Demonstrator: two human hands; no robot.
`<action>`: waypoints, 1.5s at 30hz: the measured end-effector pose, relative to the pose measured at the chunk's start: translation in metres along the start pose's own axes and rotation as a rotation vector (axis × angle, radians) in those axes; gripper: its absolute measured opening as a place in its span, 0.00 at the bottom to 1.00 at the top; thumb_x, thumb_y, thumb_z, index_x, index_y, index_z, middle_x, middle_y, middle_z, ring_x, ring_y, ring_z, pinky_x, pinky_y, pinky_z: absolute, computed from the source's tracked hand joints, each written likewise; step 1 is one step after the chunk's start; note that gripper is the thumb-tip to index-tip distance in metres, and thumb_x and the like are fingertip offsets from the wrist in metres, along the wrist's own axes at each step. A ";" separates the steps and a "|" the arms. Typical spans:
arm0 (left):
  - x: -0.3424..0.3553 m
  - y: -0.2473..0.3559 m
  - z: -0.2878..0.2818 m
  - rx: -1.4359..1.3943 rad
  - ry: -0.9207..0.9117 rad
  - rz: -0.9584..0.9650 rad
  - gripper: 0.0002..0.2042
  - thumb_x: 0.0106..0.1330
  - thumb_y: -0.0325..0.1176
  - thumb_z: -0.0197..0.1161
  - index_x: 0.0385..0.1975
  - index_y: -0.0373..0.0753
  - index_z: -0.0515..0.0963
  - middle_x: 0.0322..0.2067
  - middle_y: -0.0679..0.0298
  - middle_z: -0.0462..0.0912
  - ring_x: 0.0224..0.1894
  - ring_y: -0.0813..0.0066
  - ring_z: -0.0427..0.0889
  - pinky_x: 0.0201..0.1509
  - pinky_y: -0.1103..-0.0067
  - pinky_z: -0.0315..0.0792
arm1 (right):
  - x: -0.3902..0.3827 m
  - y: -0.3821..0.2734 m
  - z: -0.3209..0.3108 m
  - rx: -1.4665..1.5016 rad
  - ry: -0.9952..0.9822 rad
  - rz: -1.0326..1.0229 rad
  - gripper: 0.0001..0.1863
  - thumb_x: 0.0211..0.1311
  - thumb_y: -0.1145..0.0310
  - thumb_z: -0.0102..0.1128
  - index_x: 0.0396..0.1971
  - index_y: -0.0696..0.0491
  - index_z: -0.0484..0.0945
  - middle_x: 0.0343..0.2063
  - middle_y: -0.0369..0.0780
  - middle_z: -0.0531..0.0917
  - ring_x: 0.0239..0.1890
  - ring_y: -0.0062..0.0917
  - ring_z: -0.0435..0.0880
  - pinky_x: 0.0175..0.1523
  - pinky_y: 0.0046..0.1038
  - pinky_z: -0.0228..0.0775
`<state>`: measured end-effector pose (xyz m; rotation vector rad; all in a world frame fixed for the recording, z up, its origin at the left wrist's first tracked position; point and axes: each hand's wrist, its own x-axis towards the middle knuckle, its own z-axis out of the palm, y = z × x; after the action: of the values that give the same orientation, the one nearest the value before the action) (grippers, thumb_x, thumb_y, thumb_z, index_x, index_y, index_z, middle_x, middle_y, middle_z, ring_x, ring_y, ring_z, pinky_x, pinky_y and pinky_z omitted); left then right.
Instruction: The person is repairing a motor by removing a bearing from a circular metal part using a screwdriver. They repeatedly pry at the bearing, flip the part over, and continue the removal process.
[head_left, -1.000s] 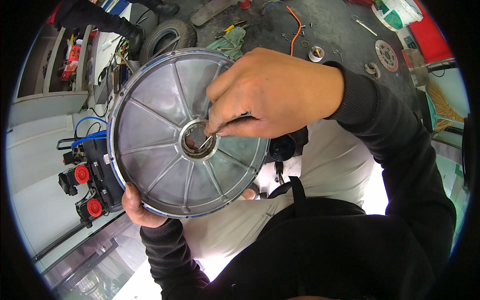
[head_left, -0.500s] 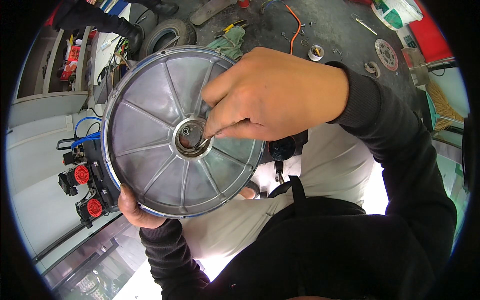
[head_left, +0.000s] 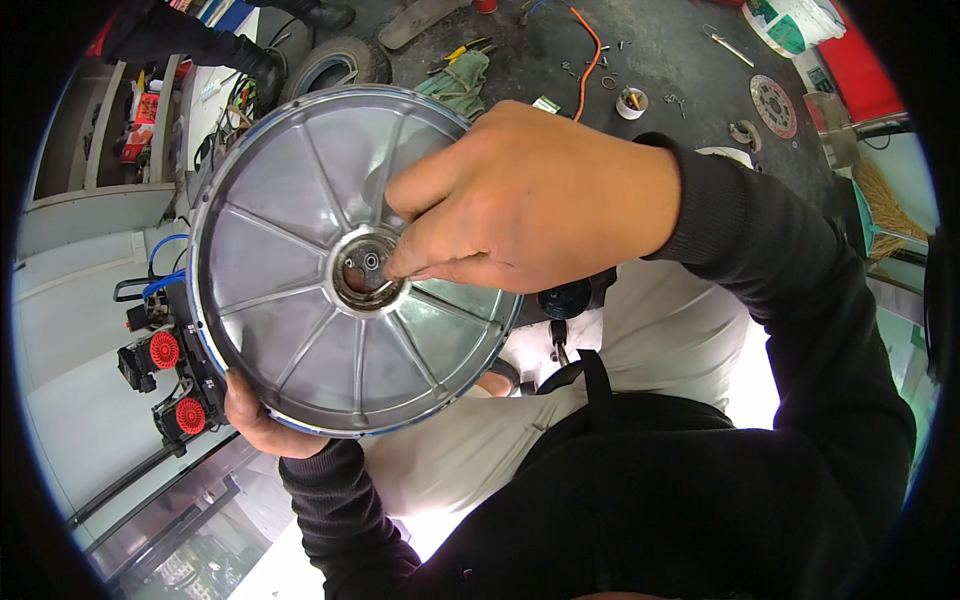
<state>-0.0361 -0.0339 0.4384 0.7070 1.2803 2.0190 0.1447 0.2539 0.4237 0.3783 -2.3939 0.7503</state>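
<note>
A wide, round, grey metal cover [head_left: 265, 265] with raised ribs running out from its centre is held up over my lap. My left hand [head_left: 262, 420] grips its lower left rim, thumb on the front face and the other fingers hidden behind. My right hand [head_left: 530, 195] is closed in a pinch at the right side of the central hub hole [head_left: 368, 268]. A thin shiny edge shows by its fingertips, but whatever they hold is too hidden to name. Inside the hole I see dark grime and small round details.
On the dark floor lie an orange cable [head_left: 590, 70], a small round tub [head_left: 632, 103], a brake disc [head_left: 773, 107] and a green cloth [head_left: 460, 85]. A tyre [head_left: 340, 68] lies beyond the cover, near another person's boots [head_left: 262, 68]. Black equipment with red round parts [head_left: 163, 350] stands at left.
The cover has shifted slightly left and its tilt has changed a little. My right hand has moved left with it, still pinching at the hub hole.
</note>
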 end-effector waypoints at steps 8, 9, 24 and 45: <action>-0.006 -0.002 -0.018 0.218 0.027 0.064 0.25 0.82 0.46 0.52 0.67 0.33 0.78 0.65 0.54 0.82 0.66 0.62 0.81 0.73 0.62 0.73 | 0.000 0.000 -0.016 -0.001 -0.154 0.025 0.06 0.65 0.64 0.69 0.37 0.47 0.90 0.29 0.35 0.82 0.34 0.32 0.88 0.39 0.36 0.81; -0.006 -0.002 -0.020 0.193 0.016 0.069 0.24 0.82 0.46 0.51 0.67 0.34 0.78 0.65 0.54 0.82 0.66 0.62 0.81 0.73 0.62 0.74 | 0.000 -0.001 -0.015 -0.009 -0.155 0.039 0.05 0.66 0.64 0.68 0.37 0.46 0.90 0.30 0.34 0.82 0.34 0.32 0.88 0.39 0.36 0.81; -0.001 -0.002 0.005 0.072 0.089 -0.020 0.27 0.79 0.52 0.56 0.65 0.37 0.80 0.63 0.56 0.83 0.64 0.62 0.82 0.71 0.62 0.75 | 0.003 -0.018 0.013 0.030 0.114 0.206 0.06 0.63 0.66 0.67 0.37 0.46 0.90 0.29 0.35 0.85 0.34 0.36 0.89 0.36 0.39 0.81; 0.004 -0.033 0.034 0.907 -0.115 0.609 0.33 0.71 0.42 0.71 0.70 0.32 0.69 0.64 0.54 0.78 0.63 0.61 0.79 0.68 0.65 0.75 | 0.004 -0.014 0.014 -0.003 0.228 0.319 0.10 0.64 0.73 0.67 0.43 0.55 0.89 0.29 0.44 0.86 0.29 0.41 0.87 0.33 0.39 0.77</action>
<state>-0.0066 -0.0009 0.4214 1.7710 2.0982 1.6832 0.1410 0.2338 0.4231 -0.0926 -2.2612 0.8782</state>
